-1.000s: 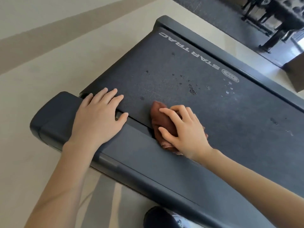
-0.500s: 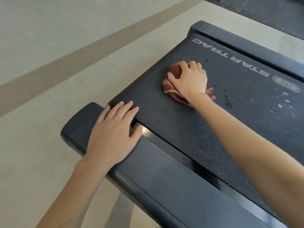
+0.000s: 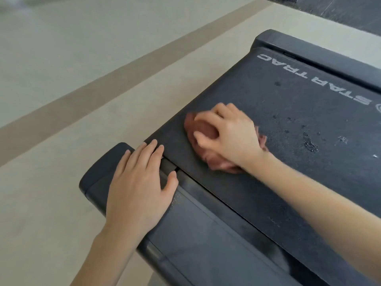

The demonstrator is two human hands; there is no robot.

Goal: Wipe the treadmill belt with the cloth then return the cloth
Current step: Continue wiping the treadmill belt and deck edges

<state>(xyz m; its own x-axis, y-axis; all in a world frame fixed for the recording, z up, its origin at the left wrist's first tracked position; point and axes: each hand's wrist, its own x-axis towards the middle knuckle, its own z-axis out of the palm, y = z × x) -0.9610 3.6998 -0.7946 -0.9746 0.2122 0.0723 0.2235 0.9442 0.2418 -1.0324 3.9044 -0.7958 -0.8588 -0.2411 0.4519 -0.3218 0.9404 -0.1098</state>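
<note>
Wiping half done: right hand [image 3: 233,137] fingers [image 3: 208,118] curl round bunched brown cloth [image 3: 206,130] on belt [image 3: 299,104] at centre frame, left hand [image 3: 138,182] flat and empty on side rail [image 3: 206,244] lower left, specks [image 3: 309,143] at right not yet wiped, cloth return pending.

Belt [image 3: 288,172] bare toward logo [image 3: 313,79]; left hand [image 3: 138,188] covers end cap [image 3: 99,174].

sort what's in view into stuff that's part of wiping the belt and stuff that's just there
Part of the job: cloth, gripped by the right hand; belt under it; dirty spots on the belt; left hand, flat on the side rail.
Just there: floor; brown stripe across it; dark mat at the top right.
</note>
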